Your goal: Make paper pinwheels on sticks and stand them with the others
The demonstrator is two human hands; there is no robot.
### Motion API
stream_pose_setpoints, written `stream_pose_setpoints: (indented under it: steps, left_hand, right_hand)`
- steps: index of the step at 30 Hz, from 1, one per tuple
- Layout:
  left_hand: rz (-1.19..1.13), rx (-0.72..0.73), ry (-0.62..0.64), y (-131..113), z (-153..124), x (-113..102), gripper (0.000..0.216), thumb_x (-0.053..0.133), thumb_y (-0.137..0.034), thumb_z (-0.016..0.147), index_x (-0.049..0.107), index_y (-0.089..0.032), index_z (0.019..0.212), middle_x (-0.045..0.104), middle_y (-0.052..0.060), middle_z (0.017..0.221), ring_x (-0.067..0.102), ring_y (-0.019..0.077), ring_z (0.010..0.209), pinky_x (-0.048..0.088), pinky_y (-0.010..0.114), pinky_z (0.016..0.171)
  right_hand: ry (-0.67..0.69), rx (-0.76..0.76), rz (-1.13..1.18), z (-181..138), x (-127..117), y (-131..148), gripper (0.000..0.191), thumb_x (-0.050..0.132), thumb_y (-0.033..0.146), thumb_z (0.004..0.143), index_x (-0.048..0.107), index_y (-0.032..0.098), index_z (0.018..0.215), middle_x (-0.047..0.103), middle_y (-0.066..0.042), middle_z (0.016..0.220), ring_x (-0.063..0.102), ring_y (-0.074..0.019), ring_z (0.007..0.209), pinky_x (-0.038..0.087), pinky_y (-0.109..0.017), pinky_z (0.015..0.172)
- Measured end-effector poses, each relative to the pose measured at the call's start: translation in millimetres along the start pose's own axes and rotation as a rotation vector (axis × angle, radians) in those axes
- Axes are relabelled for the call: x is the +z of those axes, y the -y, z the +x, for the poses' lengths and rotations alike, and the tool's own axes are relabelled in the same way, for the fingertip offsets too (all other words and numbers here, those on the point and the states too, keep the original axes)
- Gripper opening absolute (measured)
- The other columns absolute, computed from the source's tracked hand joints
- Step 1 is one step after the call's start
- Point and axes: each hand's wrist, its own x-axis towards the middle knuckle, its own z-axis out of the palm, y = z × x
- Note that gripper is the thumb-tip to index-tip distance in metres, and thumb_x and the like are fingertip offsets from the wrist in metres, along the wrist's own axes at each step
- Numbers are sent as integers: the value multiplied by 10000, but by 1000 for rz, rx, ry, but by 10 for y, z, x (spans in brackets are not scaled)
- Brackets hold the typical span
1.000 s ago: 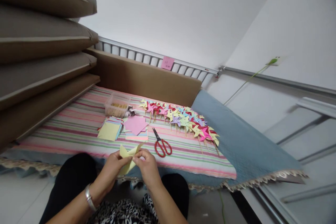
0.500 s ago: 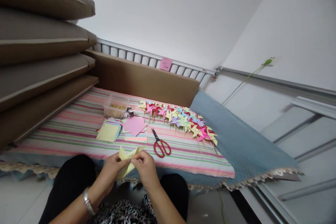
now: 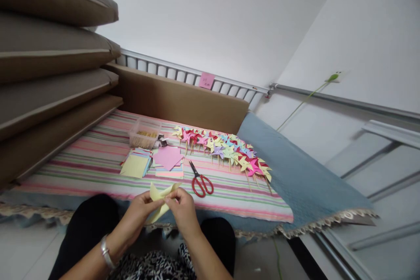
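Both hands meet over my lap at the near edge of the bed. My left hand [image 3: 139, 214] and my right hand [image 3: 183, 210] each pinch a folded piece of pale yellow paper [image 3: 158, 194], whose flaps curl upward between the fingertips. A silver bracelet [image 3: 105, 252] sits on my left wrist. Red-handled scissors [image 3: 199, 180] lie on the striped cloth [image 3: 82, 157] just beyond my right hand.
Stacks of coloured paper squares [image 3: 136, 164] and a pink sheet [image 3: 168, 156] lie ahead. A clear box of sticks [image 3: 144, 135] stands behind them. Several finished paper pinwheels [image 3: 229, 151] lie in a row to the right. Brown cushions [image 3: 49, 52] are stacked at left.
The hands have kept pinching the yellow paper and shifted only slightly; the paper's flaps look much the same. The view has drifted a little.
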Motion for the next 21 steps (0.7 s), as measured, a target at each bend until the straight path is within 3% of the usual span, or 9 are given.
stream_pose_setpoints:
  steps: [13,21]
  left_hand:
    - [12,27,-16,-23,-3,30,366,786,-337,582,739,-140,888,739,72,786,635,222,711,465,311,746]
    - [41,-12,-19,-56,-34,58,394,772,-356,578,736,-126,896,729,72,743,626,229,678,455,305,659]
  right_hand:
    - [-11,13,38,10,4,16,37,604,184,639,592,173,606,558,17,615,497,-152,630,385,-237,583]
    - [-9,14,15,2,17,36,49,591,171,641,574,179,596,521,29,586,460,-145,602,372,-242,580]
